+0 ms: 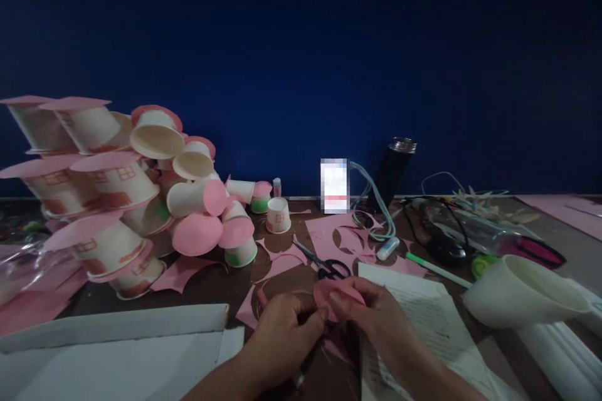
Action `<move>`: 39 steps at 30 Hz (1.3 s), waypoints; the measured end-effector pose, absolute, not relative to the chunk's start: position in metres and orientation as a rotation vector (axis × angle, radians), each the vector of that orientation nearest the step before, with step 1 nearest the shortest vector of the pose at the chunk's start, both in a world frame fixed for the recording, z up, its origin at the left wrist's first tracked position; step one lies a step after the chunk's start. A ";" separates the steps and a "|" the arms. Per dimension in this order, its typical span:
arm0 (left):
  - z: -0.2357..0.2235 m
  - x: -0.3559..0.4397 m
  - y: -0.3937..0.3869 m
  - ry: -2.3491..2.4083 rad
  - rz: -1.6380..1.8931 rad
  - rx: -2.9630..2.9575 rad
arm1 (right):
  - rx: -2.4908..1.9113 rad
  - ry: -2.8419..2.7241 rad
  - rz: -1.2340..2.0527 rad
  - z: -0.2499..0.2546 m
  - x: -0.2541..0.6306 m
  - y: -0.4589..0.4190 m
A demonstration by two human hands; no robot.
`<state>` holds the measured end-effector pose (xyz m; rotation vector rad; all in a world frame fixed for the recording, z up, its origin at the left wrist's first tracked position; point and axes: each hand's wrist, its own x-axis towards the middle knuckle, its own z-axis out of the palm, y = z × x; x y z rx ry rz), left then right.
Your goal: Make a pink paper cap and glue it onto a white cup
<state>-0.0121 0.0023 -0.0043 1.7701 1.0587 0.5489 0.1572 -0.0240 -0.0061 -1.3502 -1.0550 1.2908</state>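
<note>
Above the table [202, 286], toward its cut-off near edge, the right hand [383, 319] pinches a pink paper disc [324, 301] between thumb and fingers; the left hand [282, 338] curls at its rim, fingertips partly hidden, so I cannot tell whether it grips too. Just beyond lie scissors [324, 265] among pink offcuts [324, 235]; a pixelated bright screen [335, 185] stands by the back edge, and a white box [117, 369] runs out of frame at the near left.
</note>
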 end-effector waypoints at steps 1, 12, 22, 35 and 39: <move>-0.003 -0.012 0.002 1.059 0.544 1.775 | -1.362 -1.057 1.275 -0.006 0.157 -0.024; 0.000 -0.009 0.001 1.076 0.605 1.759 | -1.468 -1.060 1.160 -0.005 0.161 -0.022; -0.005 -0.009 0.004 1.051 0.679 1.722 | -1.514 -1.144 1.120 -0.008 0.162 -0.022; -0.004 -0.009 0.005 1.072 0.682 1.695 | -1.496 -1.139 1.150 -0.009 0.161 -0.021; -0.006 -0.009 0.006 1.125 0.692 1.681 | -1.486 -1.136 1.160 -0.004 0.159 -0.022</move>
